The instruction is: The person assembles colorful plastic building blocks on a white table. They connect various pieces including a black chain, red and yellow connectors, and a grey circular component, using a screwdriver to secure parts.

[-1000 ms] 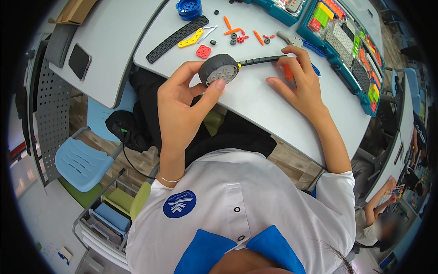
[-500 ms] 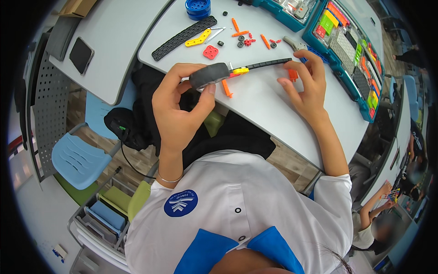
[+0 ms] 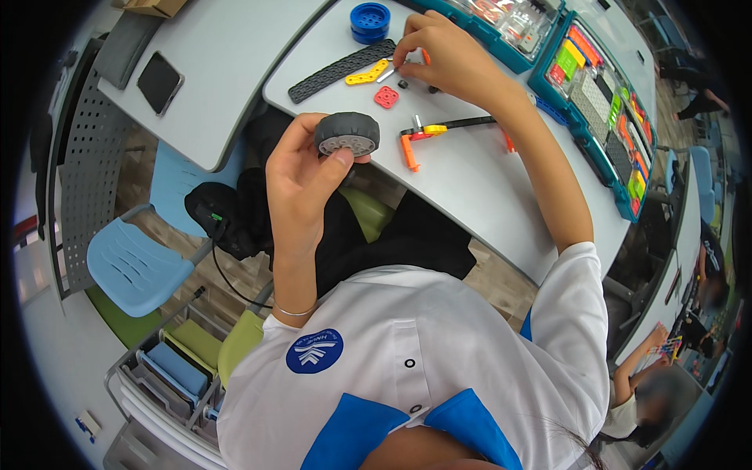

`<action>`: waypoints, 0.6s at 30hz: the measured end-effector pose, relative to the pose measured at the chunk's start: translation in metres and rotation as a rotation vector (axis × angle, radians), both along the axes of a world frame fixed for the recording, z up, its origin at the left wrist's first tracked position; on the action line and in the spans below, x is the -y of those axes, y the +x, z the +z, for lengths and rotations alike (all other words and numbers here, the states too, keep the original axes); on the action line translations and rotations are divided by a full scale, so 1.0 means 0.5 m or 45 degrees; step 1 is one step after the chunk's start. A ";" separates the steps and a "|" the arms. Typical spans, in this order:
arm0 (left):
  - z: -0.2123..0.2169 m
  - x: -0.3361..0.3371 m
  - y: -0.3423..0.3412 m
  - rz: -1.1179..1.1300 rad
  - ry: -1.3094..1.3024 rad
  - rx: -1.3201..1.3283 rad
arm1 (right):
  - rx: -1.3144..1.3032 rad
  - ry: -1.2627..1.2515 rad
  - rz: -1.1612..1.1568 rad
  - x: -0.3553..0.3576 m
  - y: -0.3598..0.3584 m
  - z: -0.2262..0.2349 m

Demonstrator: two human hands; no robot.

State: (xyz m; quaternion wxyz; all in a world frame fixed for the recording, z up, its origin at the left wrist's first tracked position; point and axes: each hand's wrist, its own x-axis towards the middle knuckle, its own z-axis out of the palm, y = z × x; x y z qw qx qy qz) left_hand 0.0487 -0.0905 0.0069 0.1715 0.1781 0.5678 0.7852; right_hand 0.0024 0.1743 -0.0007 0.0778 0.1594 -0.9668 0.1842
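Head view — wheel (image 3: 347,133): black tyre (image 3: 346,123), grey holed hub (image 3: 349,144).

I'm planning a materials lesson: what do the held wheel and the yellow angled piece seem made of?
Black tyre: probably matte rubber, from its dull surface. Grey hub: likely hard plastic, with moulded-looking holes. Yellow angled piece: seemingly smooth plastic, uniformly bright with neat holes.

Place: classroom or teaching workshop, by appearance. Evidence: 1 pale-grey, smooth-topped surface (image 3: 486,204) bearing coloured plastic construction parts (image 3: 366,77); 1 teal plastic case (image 3: 507,59), opened, packed with bright pieces; 1 second pale-grey surface (image 3: 207,86), just beside; 1 light-blue moulded plastic chair (image 3: 139,270), slotted back; wood-patterned floor (image 3: 505,291); far right, 1 other person (image 3: 627,411), hands on small multicoloured parts (image 3: 666,346).
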 end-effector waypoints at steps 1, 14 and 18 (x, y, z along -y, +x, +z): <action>0.001 0.001 0.000 0.031 -0.001 0.009 | 0.019 0.022 -0.008 0.003 -0.003 -0.004; -0.008 -0.019 -0.015 -0.621 1.009 1.107 | 0.162 -0.743 0.101 0.028 0.148 0.109; -0.014 -0.031 -0.012 -0.747 1.063 1.212 | 0.087 -0.687 0.235 0.055 0.187 0.147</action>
